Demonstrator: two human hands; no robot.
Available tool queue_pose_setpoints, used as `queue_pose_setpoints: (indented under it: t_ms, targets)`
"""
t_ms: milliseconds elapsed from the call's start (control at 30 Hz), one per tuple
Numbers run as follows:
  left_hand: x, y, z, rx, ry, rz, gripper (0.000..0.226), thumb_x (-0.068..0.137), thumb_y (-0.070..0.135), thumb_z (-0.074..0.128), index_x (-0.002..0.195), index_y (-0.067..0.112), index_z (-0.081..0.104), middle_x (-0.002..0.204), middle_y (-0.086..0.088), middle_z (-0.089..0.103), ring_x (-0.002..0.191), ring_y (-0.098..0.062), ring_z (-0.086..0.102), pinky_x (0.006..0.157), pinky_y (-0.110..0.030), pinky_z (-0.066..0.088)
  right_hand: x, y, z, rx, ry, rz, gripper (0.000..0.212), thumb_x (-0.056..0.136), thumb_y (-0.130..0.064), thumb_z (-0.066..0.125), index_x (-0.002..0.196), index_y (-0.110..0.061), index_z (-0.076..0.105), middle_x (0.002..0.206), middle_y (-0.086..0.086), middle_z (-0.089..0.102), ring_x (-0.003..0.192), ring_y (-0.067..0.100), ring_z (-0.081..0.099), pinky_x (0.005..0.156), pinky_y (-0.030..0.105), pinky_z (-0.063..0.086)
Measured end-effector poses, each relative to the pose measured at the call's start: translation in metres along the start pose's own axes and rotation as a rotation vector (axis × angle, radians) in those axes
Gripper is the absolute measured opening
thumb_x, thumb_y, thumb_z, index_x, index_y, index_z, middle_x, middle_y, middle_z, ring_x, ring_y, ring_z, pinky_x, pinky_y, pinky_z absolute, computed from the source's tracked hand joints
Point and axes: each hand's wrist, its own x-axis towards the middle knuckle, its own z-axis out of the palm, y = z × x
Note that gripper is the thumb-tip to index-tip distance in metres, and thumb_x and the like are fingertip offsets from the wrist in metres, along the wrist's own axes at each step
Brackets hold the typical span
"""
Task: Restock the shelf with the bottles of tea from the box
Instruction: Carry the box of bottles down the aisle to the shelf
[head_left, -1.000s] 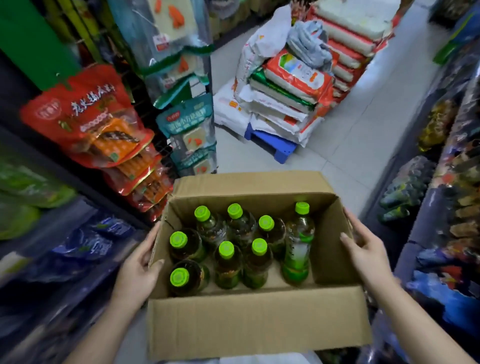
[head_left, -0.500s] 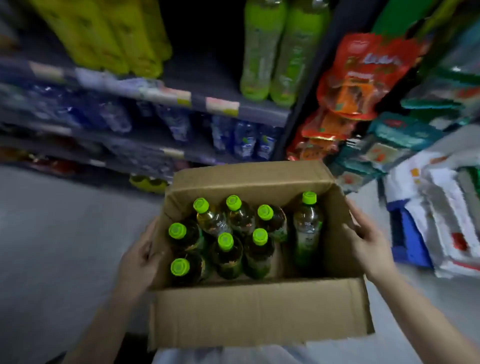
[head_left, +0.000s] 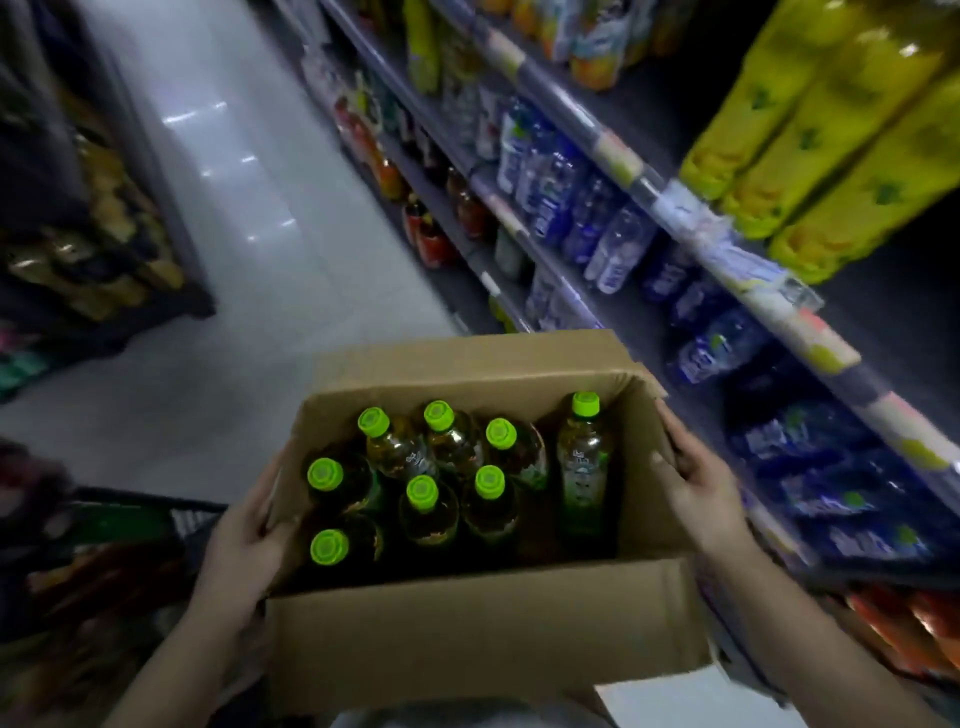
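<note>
**Box of tea carried in the drinks aisle**

Head view: the cardboard box (head_left: 483, 639) is held between both hands. The left hand (head_left: 241, 551) presses its left wall, grip closed on the rim; the right hand (head_left: 696, 493) clasps the right wall likewise. Eight green-capped bottles of tea (head_left: 423, 499) stand upright inside. The shelf (head_left: 618, 161) of drinks runs along the right, near the box.

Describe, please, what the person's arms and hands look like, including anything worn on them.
Both forearms are bare up to the frame's lower edge, with no sleeves in view. The left hand and right hand wear no gloves; no rings, watch or bracelets are visible in this slightly blurred picture.
</note>
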Motion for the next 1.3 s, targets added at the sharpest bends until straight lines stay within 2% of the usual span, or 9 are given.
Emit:
queue_pose_setpoints:
  t_ms: [133,300,467,600,700,767,967,1133,1300]
  targets:
    - [0.016,0.012,-0.035,-0.055,0.133,-0.009,0.071,0.075,0.006,0.061,0.125,0.055,0.05,0.116,0.025,0.065,0.123,-0.02,0.053,0.103,-0.047,0.042,0.061,-0.049,0.047,-0.143,-0.062,-0.101,0.057,0.091,-0.002,0.055,0.138,-0.032,0.045,0.129,-0.017,0.054,0.124,0.007,0.049,0.099,0.006,0.028]
    - [0.043,0.041,-0.07,-0.04,0.304,0.01,0.073,0.082,-0.025,0.048,0.14,0.02,0.041,0.135,-0.011,0.05,0.104,-0.001,0.058,0.083,-0.002,0.042,0.128,-0.107,0.095,-0.153,-0.185,-0.124,0.058,0.093,-0.004,0.052,0.138,-0.037,0.043,0.127,-0.011,0.06,0.117,0.013,0.057,0.104,0.041,0.044]
    - [0.076,0.061,-0.102,-0.039,0.408,0.014,0.078,0.08,-0.019,0.052,0.139,0.03,0.041,0.129,0.003,0.053,0.105,0.002,0.057,0.085,-0.006,0.046,0.185,-0.159,0.145,-0.128,-0.212,-0.158,0.056,0.093,-0.001,0.052,0.139,-0.032,0.044,0.116,-0.021,0.06,0.1,-0.008,0.057,0.099,0.034,0.046]
    - [0.106,0.072,-0.119,-0.088,0.489,-0.007,0.08,0.08,-0.013,0.056,0.129,0.05,0.046,0.125,0.001,0.061,0.112,-0.014,0.059,0.103,-0.044,0.045,0.235,-0.187,0.177,-0.091,-0.273,-0.189,0.056,0.093,0.001,0.051,0.139,-0.03,0.044,0.134,-0.01,0.054,0.121,0.015,0.055,0.103,0.038,0.047]
    - [0.131,0.083,-0.123,-0.104,0.548,-0.028,0.076,0.084,-0.016,0.051,0.137,0.038,0.043,0.122,-0.003,0.06,0.108,-0.019,0.058,0.089,-0.023,0.052,0.272,-0.208,0.202,-0.107,-0.327,-0.229,0.055,0.093,0.002,0.05,0.139,-0.028,0.044,0.129,-0.022,0.051,0.123,0.014,0.052,0.092,0.013,0.048]
    - [0.145,0.092,-0.126,-0.119,0.574,-0.032,0.072,0.086,-0.016,0.049,0.143,0.028,0.04,0.12,-0.004,0.057,0.104,-0.02,0.056,0.069,-0.008,0.051,0.299,-0.218,0.217,-0.118,-0.363,-0.229,0.056,0.093,-0.002,0.051,0.138,-0.035,0.044,0.131,-0.007,0.059,0.119,0.022,0.057,0.09,0.028,0.053]
    - [0.187,0.114,-0.142,-0.218,0.681,-0.077,0.072,0.087,-0.017,0.048,0.141,0.03,0.041,0.122,-0.004,0.056,0.083,-0.003,0.062,0.063,-0.013,0.054,0.37,-0.268,0.259,-0.155,-0.501,-0.257,0.056,0.094,-0.005,0.051,0.139,-0.037,0.042,0.117,-0.003,0.066,0.093,0.009,0.065,0.082,0.031,0.056]
    - [0.234,0.139,-0.165,-0.21,0.718,-0.112,0.071,0.088,-0.016,0.047,0.138,0.035,0.041,0.117,-0.006,0.057,0.097,-0.022,0.059,0.058,-0.009,0.052,0.423,-0.295,0.298,-0.149,-0.529,-0.203,0.056,0.094,-0.006,0.052,0.135,-0.044,0.045,0.118,-0.002,0.068,0.095,0.019,0.067,0.084,0.047,0.057]
    - [0.298,0.155,-0.205,-0.239,0.717,-0.143,0.07,0.088,-0.015,0.047,0.139,0.032,0.043,0.107,-0.008,0.062,0.071,-0.007,0.065,0.051,-0.011,0.052,0.473,-0.326,0.342,-0.13,-0.548,-0.191,0.059,0.095,-0.006,0.051,0.13,-0.054,0.044,0.113,-0.002,0.069,0.093,0.023,0.069,0.079,0.05,0.058]
